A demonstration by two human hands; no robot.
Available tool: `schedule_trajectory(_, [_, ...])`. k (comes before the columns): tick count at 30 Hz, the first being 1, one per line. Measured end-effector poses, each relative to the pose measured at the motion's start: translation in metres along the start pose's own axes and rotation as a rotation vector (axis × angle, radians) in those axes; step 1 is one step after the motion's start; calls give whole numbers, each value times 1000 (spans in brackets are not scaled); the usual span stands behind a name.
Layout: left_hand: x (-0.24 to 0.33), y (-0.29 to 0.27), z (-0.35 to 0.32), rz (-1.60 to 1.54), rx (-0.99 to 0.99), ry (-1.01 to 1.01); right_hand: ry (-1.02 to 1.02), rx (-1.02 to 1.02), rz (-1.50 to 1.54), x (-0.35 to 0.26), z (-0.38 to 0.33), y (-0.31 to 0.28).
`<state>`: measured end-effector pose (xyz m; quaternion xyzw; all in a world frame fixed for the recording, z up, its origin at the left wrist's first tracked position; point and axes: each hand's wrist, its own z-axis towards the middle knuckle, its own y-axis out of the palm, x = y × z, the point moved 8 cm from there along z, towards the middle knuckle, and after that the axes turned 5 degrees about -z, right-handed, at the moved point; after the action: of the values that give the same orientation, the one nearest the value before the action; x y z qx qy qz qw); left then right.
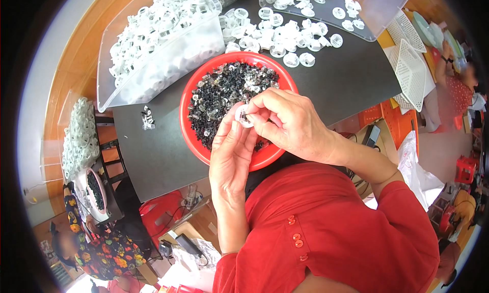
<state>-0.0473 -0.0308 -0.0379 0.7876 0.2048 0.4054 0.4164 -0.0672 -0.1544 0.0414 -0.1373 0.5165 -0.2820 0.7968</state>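
Over a red basin [185,115], my left hand [231,150] pinches a round white plastic piece [240,121] between thumb and fingers. My right hand [298,122] is closed, its thumb and index fingertip pressed together against the face of that piece. Something dark shows at the fingertips there, too small to make out. The basin holds a heap of small black and clear plastic parts [216,92], partly covered by my hands. Beyond the basin, many similar round white pieces [277,38] lie scattered on the dark table [153,160].
A clear bin [168,69] heaped with white pieces stands at the back left; another clear bin [367,31] is at the back right. A few small bits [147,119] lie left of the basin. White baskets [410,71] stand at right. Other people sit at far left and far right.
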Motion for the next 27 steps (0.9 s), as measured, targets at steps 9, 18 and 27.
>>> schedule_trajectory(9, [0,-1,2,63,-73,42,-4,-67,-22,-2,0,4])
schedule_trajectory(18, [14,-8,-1,211,-115,248,68,-128,231,-1,-1,8])
schedule_trajectory(27, [21,1,-9,316,-88,371,222,-310,413,3,1,14])
